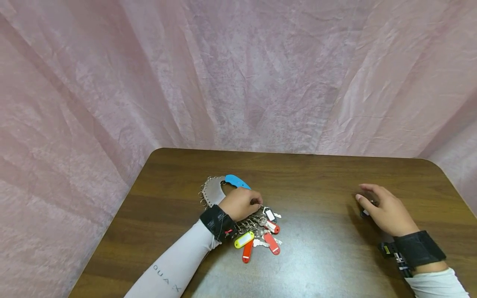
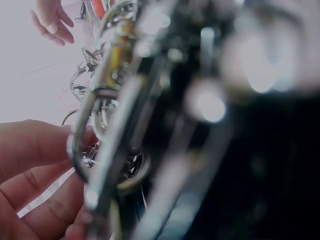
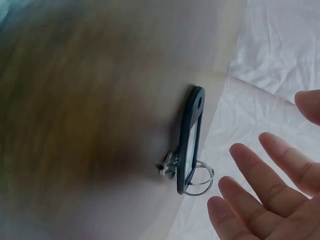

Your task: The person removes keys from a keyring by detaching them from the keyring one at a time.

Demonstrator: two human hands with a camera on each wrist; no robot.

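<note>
Wooden tabletop [image 1: 316,182]: left hand [image 1: 242,203] pinches a metal clasp [image 2: 89,159] at the key bunch [image 1: 261,231], fingers curled, probably steadying it. Right hand [image 1: 389,210], fingers spread, empty, near black key tag [image 3: 188,145].

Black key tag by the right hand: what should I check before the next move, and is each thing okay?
1. Black key tag close to the right hand: ok.
2. Right hand gripping it: not ok, fingers open and apart from it.
3. Metal ring on the tag: ok.
4. Left hand at the bunch of keys: ok.
5. Exact clip the left fingers pinch: cannot tell, the close view is blurry.
6. Blue handle in sight: ok, partly.
</note>
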